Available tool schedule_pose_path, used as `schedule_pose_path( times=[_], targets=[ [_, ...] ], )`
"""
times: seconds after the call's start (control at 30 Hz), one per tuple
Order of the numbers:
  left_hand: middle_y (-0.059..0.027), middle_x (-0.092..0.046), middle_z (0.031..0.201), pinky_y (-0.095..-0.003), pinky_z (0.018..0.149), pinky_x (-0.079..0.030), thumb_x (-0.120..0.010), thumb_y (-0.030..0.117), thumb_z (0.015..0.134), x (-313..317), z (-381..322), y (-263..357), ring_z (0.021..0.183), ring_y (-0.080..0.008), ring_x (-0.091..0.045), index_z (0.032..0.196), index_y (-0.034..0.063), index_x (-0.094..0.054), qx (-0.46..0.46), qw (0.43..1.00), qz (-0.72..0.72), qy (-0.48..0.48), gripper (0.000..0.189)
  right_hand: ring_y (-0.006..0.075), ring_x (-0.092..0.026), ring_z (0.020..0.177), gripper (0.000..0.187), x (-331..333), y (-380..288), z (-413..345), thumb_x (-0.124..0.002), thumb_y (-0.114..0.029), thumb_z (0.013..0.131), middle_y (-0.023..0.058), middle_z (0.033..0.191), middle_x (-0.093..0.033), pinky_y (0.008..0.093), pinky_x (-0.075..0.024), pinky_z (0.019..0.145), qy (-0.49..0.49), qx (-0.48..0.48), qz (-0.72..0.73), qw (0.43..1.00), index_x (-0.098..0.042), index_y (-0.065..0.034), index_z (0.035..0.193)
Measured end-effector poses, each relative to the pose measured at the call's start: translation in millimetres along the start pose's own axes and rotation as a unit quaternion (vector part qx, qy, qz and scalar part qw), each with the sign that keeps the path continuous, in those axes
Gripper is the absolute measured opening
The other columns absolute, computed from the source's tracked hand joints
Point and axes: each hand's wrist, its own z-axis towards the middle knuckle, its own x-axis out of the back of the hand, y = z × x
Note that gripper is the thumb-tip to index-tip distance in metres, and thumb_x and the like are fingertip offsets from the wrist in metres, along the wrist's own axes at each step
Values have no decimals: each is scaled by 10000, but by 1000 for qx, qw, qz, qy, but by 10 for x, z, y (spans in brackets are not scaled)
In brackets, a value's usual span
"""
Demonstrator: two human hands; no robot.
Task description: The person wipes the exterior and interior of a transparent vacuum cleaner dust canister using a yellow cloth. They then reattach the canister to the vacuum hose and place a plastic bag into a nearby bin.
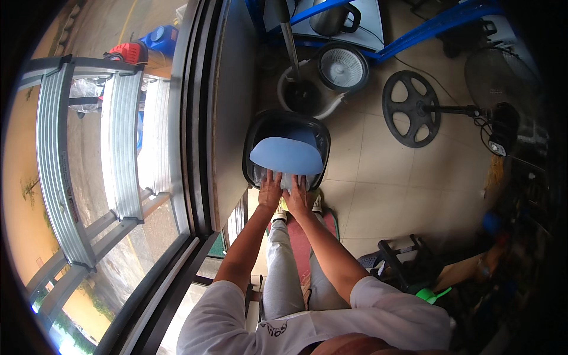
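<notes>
A black bin (327,148) stands on the tiled floor in front of me, with a clear plastic liner partly showing inside. A light blue curved sheet or lid (286,156) lies across its opening, and another blue piece shows deeper in the bin. My left hand (270,191) is at the near edge of the bin, fingers pointing forward over the translucent plastic just below the blue sheet. Beside it, my right hand (298,193) lies in the same way, fingers apart. Whether the fingertips press on the sheet or the plastic cannot be told.
Left of the bin is a panel beside a window frame (202,133), with an aluminium ladder (120,146) beyond the glass. A bucket with a metal-handled mop (304,95), a spin basket (341,66) and a blue shelf frame stand ahead. A fan's round base (410,108) is at right.
</notes>
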Motion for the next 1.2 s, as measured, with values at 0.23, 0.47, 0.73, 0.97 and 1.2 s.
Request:
schedule_pose_path(
  times=[0.23, 0.47, 0.73, 0.97, 1.2],
  targets=[
    [-125, -435, 1210, -365, 862, -405, -523, 424, 739, -245, 597, -209, 1078, -317, -453, 1188, 156, -418, 231, 943, -149, -185, 533, 327, -519, 927, 346, -289, 3, 582, -471, -279, 787, 177, 1050, -520, 392, -433, 757, -61, -165, -34, 984, -502, -52, 1047],
    [-144, -372, 1262, -351, 949, -314, -419, 428, 810, -517, 681, -333, 1179, -270, -344, 1244, 84, -339, 120, 985, -70, -103, 559, 312, -513, 934, 357, -475, 78, 730, -456, -281, 805, 173, 1030, -532, 369, -402, 803, 106, -201, 137, 964, -492, -16, 1042],
    [-105, -373, 1237, -365, 956, -278, -338, 350, 870, -862, 975, -534, 1146, -232, -342, 1188, 71, -379, 26, 981, -7, -193, 425, 315, -517, 926, 368, -799, 348, 848, -475, -280, 795, 174, 1037, -525, 377, -408, 792, 131, -143, 161, 968, -481, -19, 1055],
    [-116, -471, 1134, -367, 928, -310, -438, 341, 827, -570, 798, -404, 1079, -248, -416, 1115, 54, -453, -72, 995, 54, -31, 407, 318, -520, 920, 381, -896, 484, 873, -492, -279, 786, 176, 1044, -520, 383, -413, 783, 137, -82, 154, 975, -472, -21, 1066],
    [-141, -554, 995, -370, 696, -461, -582, 275, 738, 1096, -29, 414, 841, -254, -570, 902, 54, -538, 151, 981, -73, -96, 279, 325, -528, 903, 424, -711, 528, 653, -531, -274, 762, 173, 1083, -490, 391, -426, 761, 41, -18, 60, 997, -445, -31, 1099]
  ],
)
